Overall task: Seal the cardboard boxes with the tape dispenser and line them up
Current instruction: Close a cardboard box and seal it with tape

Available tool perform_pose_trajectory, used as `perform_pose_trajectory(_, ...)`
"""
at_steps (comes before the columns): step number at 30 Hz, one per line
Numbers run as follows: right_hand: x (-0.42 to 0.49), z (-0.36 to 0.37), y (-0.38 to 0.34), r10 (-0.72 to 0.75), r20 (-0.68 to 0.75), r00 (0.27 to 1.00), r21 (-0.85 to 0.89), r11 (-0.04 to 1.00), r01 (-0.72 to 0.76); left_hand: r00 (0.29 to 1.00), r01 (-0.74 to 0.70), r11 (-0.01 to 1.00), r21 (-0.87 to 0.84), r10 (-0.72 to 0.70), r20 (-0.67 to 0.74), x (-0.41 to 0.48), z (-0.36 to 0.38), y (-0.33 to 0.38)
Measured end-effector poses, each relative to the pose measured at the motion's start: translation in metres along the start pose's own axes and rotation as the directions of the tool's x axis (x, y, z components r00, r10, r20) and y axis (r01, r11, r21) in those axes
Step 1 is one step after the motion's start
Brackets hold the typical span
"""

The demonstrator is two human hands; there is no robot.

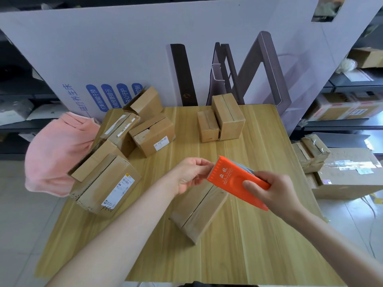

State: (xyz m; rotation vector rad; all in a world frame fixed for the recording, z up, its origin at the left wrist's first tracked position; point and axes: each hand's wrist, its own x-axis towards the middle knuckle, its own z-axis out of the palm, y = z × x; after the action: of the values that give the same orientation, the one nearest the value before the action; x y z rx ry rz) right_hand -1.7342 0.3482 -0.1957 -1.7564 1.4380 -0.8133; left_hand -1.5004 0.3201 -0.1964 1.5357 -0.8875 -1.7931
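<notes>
My right hand (275, 191) grips an orange tape dispenser (230, 179) above the wooden table (259, 245). My left hand (190, 175) pinches the clear tape end at the dispenser's toothed edge. Below both hands lies a closed cardboard box (199, 212), turned at an angle. Two closed boxes, a small one (207, 125) and a taller one (229, 117), stand side by side at the back right. A pile of several boxes with labels (116, 146) sits at the left, some with loose flaps.
A pink cloth (56, 154) hangs off the table's left edge beside the pile. A large printed cardboard panel (145, 48) stands behind the table. More cartons (348, 172) lie on the floor to the right, with shelving beyond.
</notes>
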Motion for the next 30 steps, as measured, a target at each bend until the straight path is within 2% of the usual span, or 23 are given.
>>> perform_pose_trajectory(3,-0.002,0.004,0.001,0.029,-0.014,0.999,-0.011,1.000,-0.029,0.993,-0.056,0.998,0.038,0.060,-0.105,0.003,0.004,-0.002)
perform_pose_trajectory(7,-0.003,0.010,-0.008,0.076,-0.035,0.996,-0.074,0.994,-0.079,0.943,-0.102,0.989,0.108,0.131,-0.305,0.011,0.012,-0.003)
perform_pose_trajectory(15,-0.003,0.003,-0.022,0.186,-0.058,0.981,-0.228,0.954,-0.194,0.849,-0.107,0.979,0.172,0.180,-0.497,0.030,0.003,0.002)
perform_pose_trajectory(20,-0.011,-0.014,-0.002,0.266,-0.048,0.963,-0.249,0.930,-0.269,0.815,-0.050,0.986,0.159,0.132,-0.564,0.045,-0.029,-0.005)
perform_pose_trajectory(30,-0.011,-0.022,0.050,0.465,-0.013,0.885,-0.380,0.817,-0.434,0.823,0.107,0.976,0.187,0.019,-0.567,0.084,-0.005,-0.046)
